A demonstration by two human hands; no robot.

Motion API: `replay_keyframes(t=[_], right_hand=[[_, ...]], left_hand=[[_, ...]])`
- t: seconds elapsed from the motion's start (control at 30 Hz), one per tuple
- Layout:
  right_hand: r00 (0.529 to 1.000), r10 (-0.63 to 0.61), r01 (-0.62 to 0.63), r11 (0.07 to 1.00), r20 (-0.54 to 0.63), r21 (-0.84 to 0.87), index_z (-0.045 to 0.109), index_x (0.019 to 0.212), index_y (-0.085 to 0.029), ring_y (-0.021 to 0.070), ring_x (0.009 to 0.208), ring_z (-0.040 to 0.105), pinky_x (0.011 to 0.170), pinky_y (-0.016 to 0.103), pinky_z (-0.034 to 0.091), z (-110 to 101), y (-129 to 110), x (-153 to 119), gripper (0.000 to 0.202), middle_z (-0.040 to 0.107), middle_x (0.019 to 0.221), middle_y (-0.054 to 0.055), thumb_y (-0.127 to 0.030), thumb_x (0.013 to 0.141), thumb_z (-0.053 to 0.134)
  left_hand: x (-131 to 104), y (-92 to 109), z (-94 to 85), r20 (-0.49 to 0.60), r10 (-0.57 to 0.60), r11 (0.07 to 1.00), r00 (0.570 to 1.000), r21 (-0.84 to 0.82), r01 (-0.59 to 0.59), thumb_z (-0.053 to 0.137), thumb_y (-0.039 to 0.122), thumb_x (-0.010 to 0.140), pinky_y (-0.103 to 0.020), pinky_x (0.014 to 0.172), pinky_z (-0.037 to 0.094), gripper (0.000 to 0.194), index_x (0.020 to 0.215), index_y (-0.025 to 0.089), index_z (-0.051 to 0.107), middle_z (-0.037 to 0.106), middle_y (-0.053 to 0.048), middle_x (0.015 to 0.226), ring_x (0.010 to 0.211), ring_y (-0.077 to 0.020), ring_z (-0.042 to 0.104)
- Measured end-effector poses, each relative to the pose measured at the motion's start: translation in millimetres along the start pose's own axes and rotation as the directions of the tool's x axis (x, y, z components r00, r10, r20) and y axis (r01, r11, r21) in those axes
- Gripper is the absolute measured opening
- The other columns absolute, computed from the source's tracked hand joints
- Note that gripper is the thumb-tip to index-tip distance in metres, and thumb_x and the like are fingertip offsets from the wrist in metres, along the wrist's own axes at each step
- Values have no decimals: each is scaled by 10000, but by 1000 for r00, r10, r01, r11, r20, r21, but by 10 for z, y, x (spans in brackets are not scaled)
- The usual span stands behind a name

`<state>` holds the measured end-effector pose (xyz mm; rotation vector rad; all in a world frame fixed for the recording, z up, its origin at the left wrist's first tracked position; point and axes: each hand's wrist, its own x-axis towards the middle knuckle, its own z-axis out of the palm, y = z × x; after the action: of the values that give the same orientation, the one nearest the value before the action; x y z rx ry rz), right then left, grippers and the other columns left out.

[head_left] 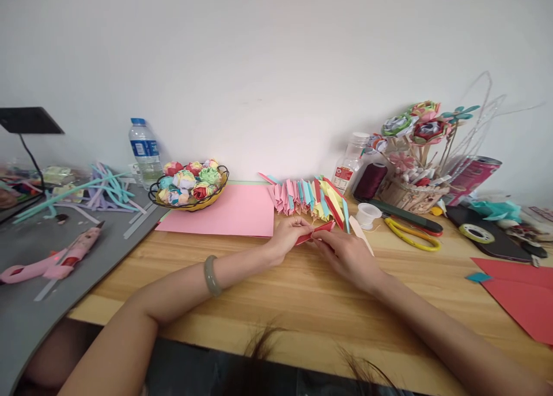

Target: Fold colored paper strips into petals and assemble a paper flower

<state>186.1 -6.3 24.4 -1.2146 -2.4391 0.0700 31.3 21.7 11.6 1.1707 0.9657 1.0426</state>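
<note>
A narrow folded piece of red paper [317, 232] is held between both hands, a little above the wooden table. My left hand [288, 238] pinches its left end, with a greenish bangle on that wrist. The fingers of my right hand [345, 251] are closed on its right part. Just behind the hands lies a row of folded paper pieces [302, 198] in pink, blue, yellow and red. Pink paper sheets [224, 214] lie to the left of the row.
Left: a basket of paper flowers [207, 203], a water bottle [144, 154], a pink glue gun [71, 255] on a grey surface. Right: a small clear cup [368, 214], yellow-handled scissors [410, 236], a flower pot [410, 195], red paper [522, 292]. The wooden table [259, 304] has a front edge.
</note>
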Motion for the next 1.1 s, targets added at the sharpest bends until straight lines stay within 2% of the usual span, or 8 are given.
replay_keyframes(t=[0.17,0.37,0.53,0.7,0.8,0.97,1.1], right_hand=[[996,-58,63,996,-66,67,609,935,-198,196,765,593,656,304,424,13,37,-37,255,670,863,78,-261,892,365],[991,-94,100,994,-96,51,579,944,-181,192,719,580,615,297,425,32,-8,-60,251,640,799,88,-247,897,342],[984,-139,164,954,-114,252,554,912,-188,178,723,566,644,293,436,5,-19,-92,219,624,808,84,-245,891,344],[1000,12,-19,862,18,506,549,862,-206,164,717,544,666,278,429,-67,-23,-82,228,606,800,45,-334,891,362],[996,43,-83,799,82,595,542,829,-205,167,751,533,700,275,420,-96,-15,-47,231,585,793,30,-361,881,380],[984,46,-144,766,170,626,550,800,-198,166,753,521,714,276,403,-134,41,-8,234,579,791,19,-381,859,416],[975,23,-160,768,223,620,556,788,-193,170,739,519,704,284,402,-170,96,1,261,580,779,18,-411,848,425]], left_hand=[[-5,1,-5,13,47,998,999,42,-48,616,238,667,-207,633,369,123,652,129,560,553,10,671,658,-87,483],[-82,29,66,22,67,998,998,-12,-66,591,242,714,-169,503,331,170,653,136,473,480,48,579,520,-47,433],[-166,55,136,50,70,991,996,-118,-64,556,250,772,-160,378,233,218,646,161,401,399,83,479,356,-22,332],[-188,78,146,50,45,985,998,-167,-37,532,235,793,-168,344,197,205,659,177,388,400,82,438,317,-40,327],[-173,108,125,14,-2,983,1000,-181,5,521,205,791,-171,362,230,174,668,175,401,429,73,447,335,-50,359],[-154,145,97,-51,-55,984,997,-170,46,505,135,767,-171,404,277,124,663,157,441,465,54,534,405,-48,400],[-156,138,81,-22,-82,984,996,-161,77,540,180,752,-177,413,282,113,675,156,461,490,38,589,455,-65,433]])
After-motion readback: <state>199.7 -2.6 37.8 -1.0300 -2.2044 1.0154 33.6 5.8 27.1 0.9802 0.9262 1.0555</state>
